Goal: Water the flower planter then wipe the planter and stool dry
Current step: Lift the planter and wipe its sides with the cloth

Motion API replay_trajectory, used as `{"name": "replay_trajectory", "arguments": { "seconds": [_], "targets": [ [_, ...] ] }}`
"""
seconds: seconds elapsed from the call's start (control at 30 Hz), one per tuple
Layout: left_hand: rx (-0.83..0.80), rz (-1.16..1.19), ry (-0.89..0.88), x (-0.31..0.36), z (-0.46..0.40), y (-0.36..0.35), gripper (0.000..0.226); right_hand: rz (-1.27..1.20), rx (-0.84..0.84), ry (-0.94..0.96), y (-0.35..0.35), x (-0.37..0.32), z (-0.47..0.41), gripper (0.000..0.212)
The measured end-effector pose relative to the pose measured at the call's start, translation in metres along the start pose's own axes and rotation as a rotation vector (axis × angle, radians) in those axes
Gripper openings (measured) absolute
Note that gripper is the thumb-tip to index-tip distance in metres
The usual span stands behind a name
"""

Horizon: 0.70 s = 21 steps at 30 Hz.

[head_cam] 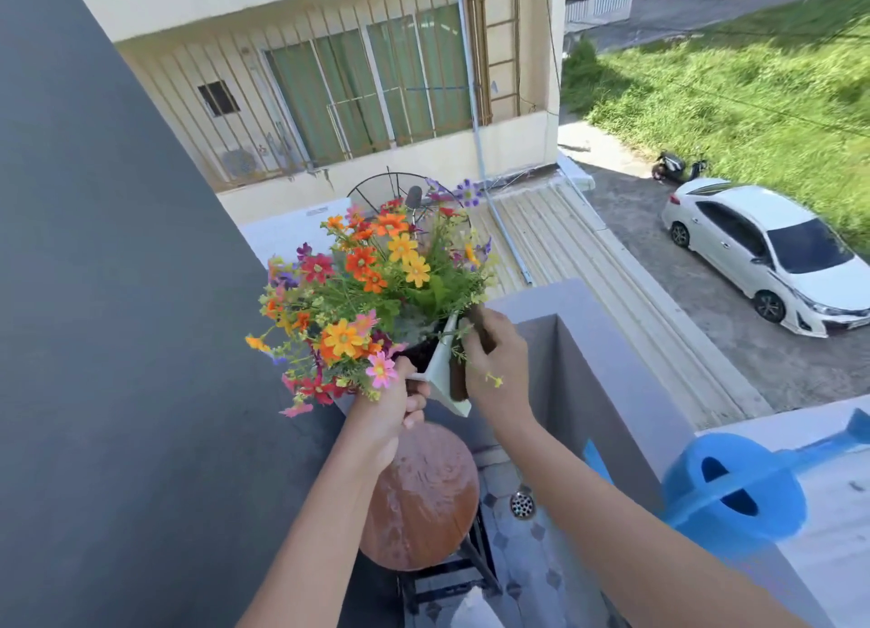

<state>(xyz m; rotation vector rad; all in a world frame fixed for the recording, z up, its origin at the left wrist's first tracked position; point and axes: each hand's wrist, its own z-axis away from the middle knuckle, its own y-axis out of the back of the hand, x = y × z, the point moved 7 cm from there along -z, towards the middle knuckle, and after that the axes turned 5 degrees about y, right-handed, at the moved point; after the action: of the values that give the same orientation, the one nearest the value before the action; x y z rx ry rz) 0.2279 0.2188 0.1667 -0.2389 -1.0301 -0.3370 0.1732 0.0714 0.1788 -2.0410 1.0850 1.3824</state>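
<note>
The flower planter [445, 368] is up in the air, lifted clear above the round wooden stool [419, 495] and tilted, its white rim corner pointing down toward the seat. The left hand [390, 411] grips the planter's near corner from below, fingers curled round the edge, half buried under the spray of orange, yellow, red and pink flowers [367, 293] that spill out to the left of the planter. The right hand [494, 359] sits against the planter's right side with its fingers curled round something dark brown (a cloth or the planter's own side, I cannot tell which).

The stool's seat shows a wet sheen with pale streaks across the wood, and its black frame stands on the tiled floor below the planter. To the right of the stool a round metal floor drain [522, 502] is set in the tiles. Further right of the planter, a blue watering can [739, 491] rests on top of the grey balcony wall [607, 364], well apart from both hands.
</note>
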Motion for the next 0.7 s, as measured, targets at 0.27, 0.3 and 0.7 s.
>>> {"name": "replay_trajectory", "arguments": {
  "seconds": [0.27,0.3,0.7],
  "targets": [
    [-0.054,0.057,0.053,0.010,-0.010,0.022,0.012,0.225,-0.227,0.310,-0.012,0.022,0.070,0.026],
    [-0.058,0.021,0.045,0.011,-0.010,0.023,0.014,0.188,-0.179,0.231,-0.009,0.026,0.065,0.020],
    [-0.065,-0.207,-0.008,0.014,-0.015,0.042,0.020,-0.228,-0.145,-0.440,0.035,0.041,-0.043,0.033]
  ]
}}
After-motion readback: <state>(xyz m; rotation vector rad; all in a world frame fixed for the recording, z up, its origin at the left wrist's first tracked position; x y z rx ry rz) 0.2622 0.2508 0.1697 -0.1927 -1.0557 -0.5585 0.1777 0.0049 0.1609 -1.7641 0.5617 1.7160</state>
